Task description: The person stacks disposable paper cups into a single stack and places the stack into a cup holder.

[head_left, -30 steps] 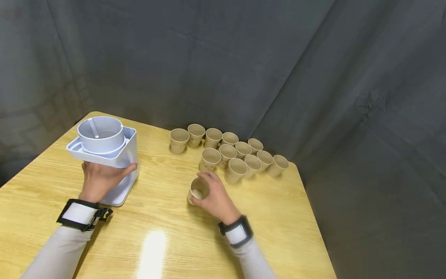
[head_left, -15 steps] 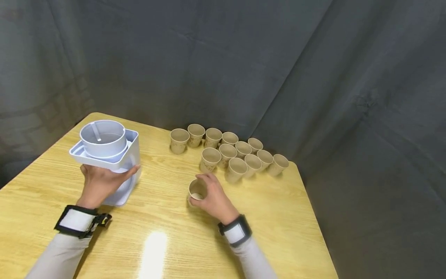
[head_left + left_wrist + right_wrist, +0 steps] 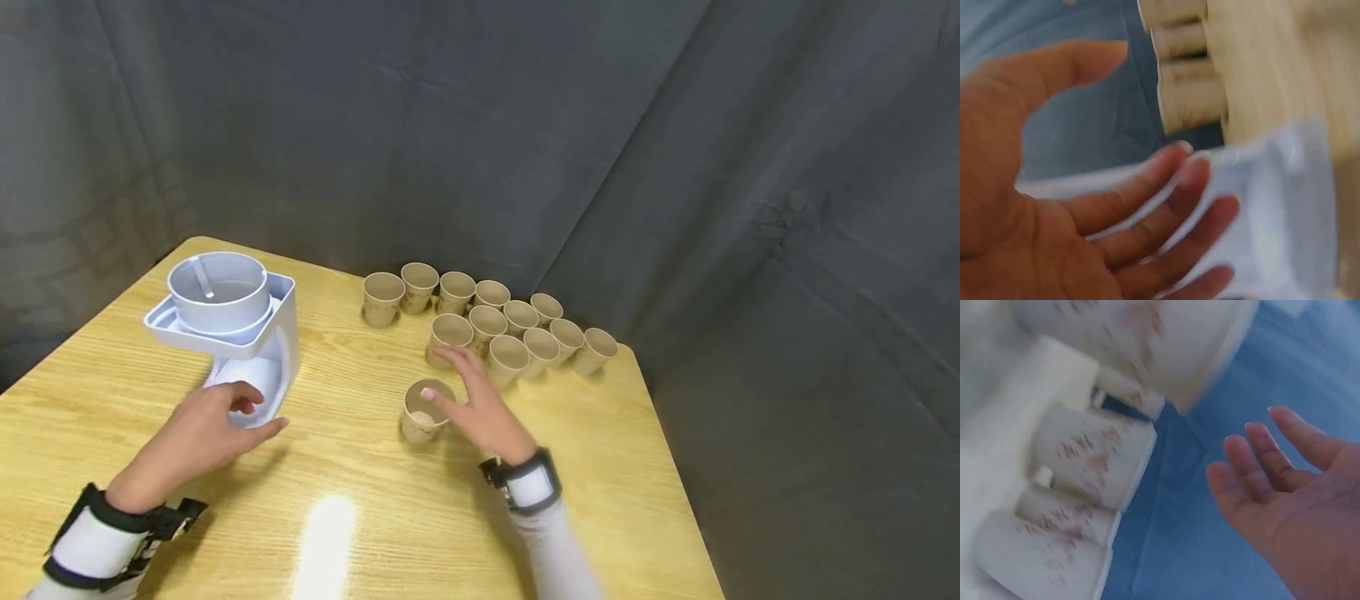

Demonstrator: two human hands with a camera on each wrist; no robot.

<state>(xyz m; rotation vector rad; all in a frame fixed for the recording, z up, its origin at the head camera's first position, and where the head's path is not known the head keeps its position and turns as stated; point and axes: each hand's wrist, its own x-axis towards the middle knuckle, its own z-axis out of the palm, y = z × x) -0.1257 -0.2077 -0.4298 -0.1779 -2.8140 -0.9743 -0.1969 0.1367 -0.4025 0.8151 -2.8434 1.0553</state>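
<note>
A brown paper cup stands upright on the wooden table, with something pale at its bottom. Just above and right of its rim is my right hand, thumb and fingers spread apart, holding nothing; the right wrist view shows the same hand clear of the cups. At the left stands a white plastic dispenser with a round grey hopper on top. My left hand hovers before its lower opening, fingers loosely bent around nothing. In the left wrist view that hand is apart from the blurred dispenser.
Several more paper cups stand upright in a group toward the back right edge of the table. Behind the table hangs a dark grey curtain. A bright glare patch lies on the front of the tabletop.
My left hand has let go of the dispenser and drawn back toward me. My right hand has released the paper cup and opened, lifting slightly to the right.
</note>
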